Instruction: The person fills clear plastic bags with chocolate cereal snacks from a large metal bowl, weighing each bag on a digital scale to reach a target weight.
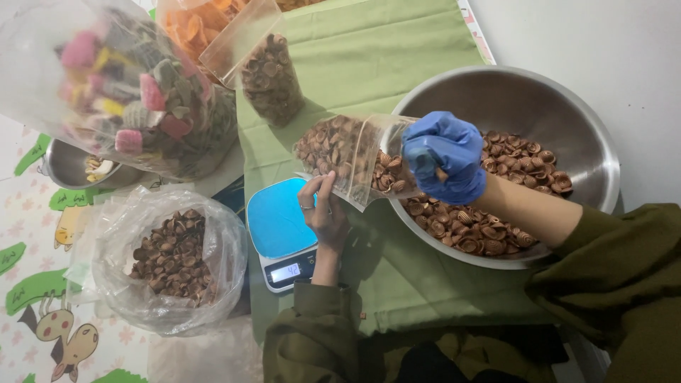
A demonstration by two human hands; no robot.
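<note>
I see a green cloth (pixel 369 64) spread on the surface. On it rest a big steel bowl (pixel 567 113), a small kitchen scale (pixel 280 234) and an upright filled pouch (pixel 272 81). Beside it, a cartoon-printed mat (pixel 28 234) carries an open plastic bag (pixel 167 259).

A small clear plastic pouch (pixel 347 157), partly filled with brown shell-shaped snacks, is held over the green cloth. A second filled clear pouch (pixel 269 78) stands behind it. A big clear bag of pink, yellow and grey pieces (pixel 135 99) is at top left. A round open bag of brown shells (pixel 170 259) sits lower left. The scale's small grey screen (pixel 286 272) faces the person.
</note>
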